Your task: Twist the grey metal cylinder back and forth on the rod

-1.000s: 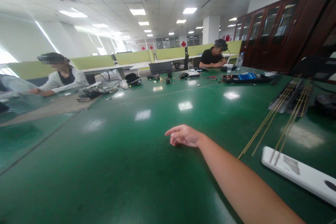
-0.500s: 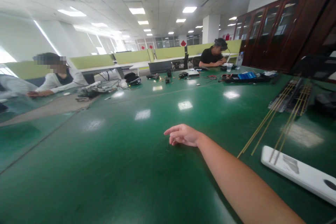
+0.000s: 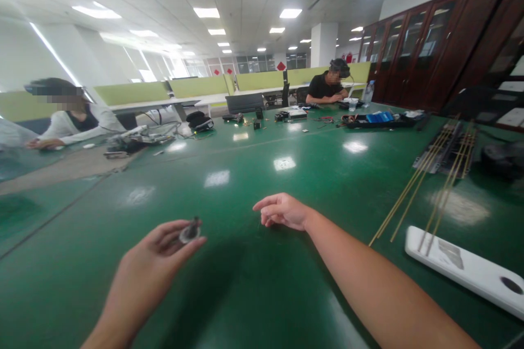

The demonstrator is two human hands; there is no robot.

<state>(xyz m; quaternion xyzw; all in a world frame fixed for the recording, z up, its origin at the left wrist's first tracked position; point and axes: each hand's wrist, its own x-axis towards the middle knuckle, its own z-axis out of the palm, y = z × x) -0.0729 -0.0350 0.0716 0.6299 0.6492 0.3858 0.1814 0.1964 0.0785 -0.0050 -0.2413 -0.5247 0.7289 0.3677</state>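
My left hand (image 3: pixel 151 256) is raised above the green tabletop (image 3: pixel 229 294), left of centre. Between its thumb and fingers sits a small dark piece with a pale round rim (image 3: pixel 190 231), its dark tip pointing up; blur hides its exact kind. To the right, my right hand (image 3: pixel 285 211) rests on its side on the table, index finger stretched out and the other fingers loosely bent. I see nothing held in it. A gap of bare tabletop lies between the two hands.
Thin brass-coloured rods (image 3: pixel 403 191) lie at the right, their near ends over a long white case (image 3: pixel 466 264). A black tray with blue items (image 3: pixel 380 118) and small devices stand farther back. One person (image 3: pixel 327 87) sits at the far end, another (image 3: pixel 77 120) at the left.
My left hand has come into view from below, carrying the small dark piece. My right hand stays in the same pose. The view has turned slightly, so the surroundings sit a little farther left.
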